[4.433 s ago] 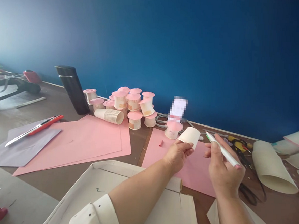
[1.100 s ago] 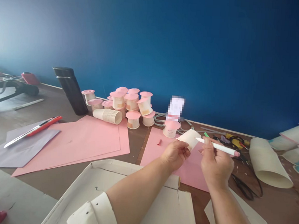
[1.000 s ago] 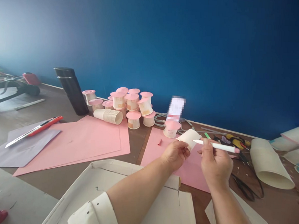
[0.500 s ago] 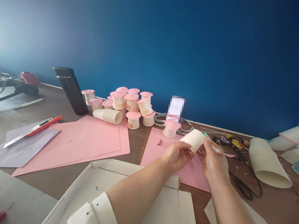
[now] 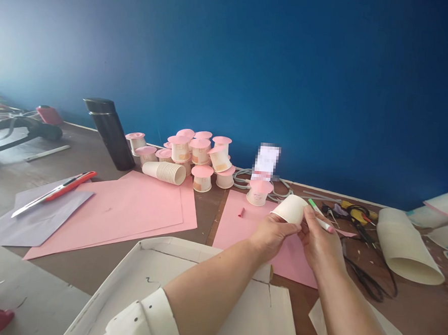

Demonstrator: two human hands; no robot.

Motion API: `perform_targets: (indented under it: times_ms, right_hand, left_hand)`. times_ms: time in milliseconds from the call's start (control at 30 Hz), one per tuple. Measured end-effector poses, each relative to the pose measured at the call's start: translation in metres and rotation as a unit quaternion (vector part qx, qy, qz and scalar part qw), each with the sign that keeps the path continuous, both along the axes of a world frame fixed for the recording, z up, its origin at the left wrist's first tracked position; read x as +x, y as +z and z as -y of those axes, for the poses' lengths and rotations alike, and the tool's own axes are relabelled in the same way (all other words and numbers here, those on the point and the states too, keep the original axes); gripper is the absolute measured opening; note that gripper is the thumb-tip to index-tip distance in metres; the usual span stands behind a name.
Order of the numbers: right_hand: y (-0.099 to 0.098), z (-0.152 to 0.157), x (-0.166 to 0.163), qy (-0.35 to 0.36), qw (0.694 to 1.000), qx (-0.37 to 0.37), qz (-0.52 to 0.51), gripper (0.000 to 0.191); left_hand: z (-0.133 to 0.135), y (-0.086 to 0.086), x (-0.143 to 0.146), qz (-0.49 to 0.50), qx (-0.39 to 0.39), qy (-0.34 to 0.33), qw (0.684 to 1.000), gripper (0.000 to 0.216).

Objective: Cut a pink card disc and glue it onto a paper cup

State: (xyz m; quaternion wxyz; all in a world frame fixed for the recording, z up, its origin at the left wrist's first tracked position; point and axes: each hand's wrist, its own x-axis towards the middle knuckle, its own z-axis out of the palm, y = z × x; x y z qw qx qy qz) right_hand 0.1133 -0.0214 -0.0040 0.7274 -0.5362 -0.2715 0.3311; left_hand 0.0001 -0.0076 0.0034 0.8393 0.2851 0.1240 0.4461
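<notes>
My left hand (image 5: pixel 273 237) is closed on a plain white paper cup (image 5: pixel 289 209), which is tilted with its base up and its rim toward the lower left. Beside it, my right hand (image 5: pixel 320 239) has its fingers wrapped round a marker (image 5: pixel 325 223) with a green end and a pink end; its fingertips touch the cup's right side. A small red marker cap (image 5: pixel 241 212) lies on the pink sheet (image 5: pixel 231 228) below. Just behind stands an upturned paper cup with a pink paper disc (image 5: pixel 259 190) on top.
Several pink-topped cups (image 5: pixel 202 179) crowd the wall, by nested paper cups (image 5: pixel 165 172) and a black flask (image 5: pixel 110 135). A utility knife (image 5: pixel 53 193) lies on lilac paper at left. Cables and scissors (image 5: pixel 369 272) and larger paper cups (image 5: pixel 408 249) occupy the right.
The paper cup has turned so its base points more upward. My left fingers have shifted beneath and along its lower side. The right hand still holds the marker. The whole view has slid slightly.
</notes>
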Motion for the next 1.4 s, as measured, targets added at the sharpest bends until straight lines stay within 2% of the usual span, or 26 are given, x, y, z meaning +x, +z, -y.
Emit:
perform_targets:
  times_ms: [167,267,400,467,633,767,900,1067,1233,1400]
  right_hand:
    - [0.008,0.006,0.002,-0.124,0.984,0.048,0.117,0.05]
    - [0.018,0.015,-0.002,-0.133,0.968,0.061,0.203,0.046]
    - [0.027,0.027,-0.01,-0.153,0.921,0.024,0.359,0.049]
    - [0.028,0.029,-0.012,-0.145,0.904,0.015,0.403,0.049]
    - [0.026,0.028,-0.014,-0.113,0.899,0.033,0.422,0.044]
    - [0.024,0.026,-0.012,-0.114,0.885,0.026,0.451,0.043]
    - [0.025,0.026,-0.012,-0.127,0.867,0.007,0.482,0.047]
    - [0.024,0.026,-0.012,-0.128,0.87,-0.03,0.475,0.049]
    - [0.022,0.026,-0.013,-0.136,0.865,-0.025,0.483,0.047]
    - [0.023,0.026,-0.015,-0.139,0.866,-0.019,0.481,0.048]
  left_hand:
    - [-0.006,-0.002,-0.002,0.004,-0.047,0.044,0.998,0.043]
    - [-0.007,-0.002,-0.001,0.0,-0.071,0.07,0.995,0.043]
    - [-0.008,-0.003,0.0,-0.003,-0.07,0.073,0.995,0.043]
    - [-0.008,-0.004,0.0,-0.012,-0.059,0.068,0.996,0.039]
    - [-0.009,-0.008,0.0,-0.017,-0.034,0.059,0.998,0.035]
    - [-0.009,-0.01,0.001,-0.016,-0.018,0.056,0.998,0.04]
    - [-0.01,-0.013,0.001,-0.038,-0.007,0.055,0.998,0.034]
    - [-0.01,-0.015,0.002,-0.042,0.008,0.056,0.998,0.037]
    - [-0.01,-0.016,0.002,-0.06,0.012,0.055,0.997,0.028]
    - [-0.01,-0.015,0.001,-0.053,0.007,0.051,0.997,0.029]
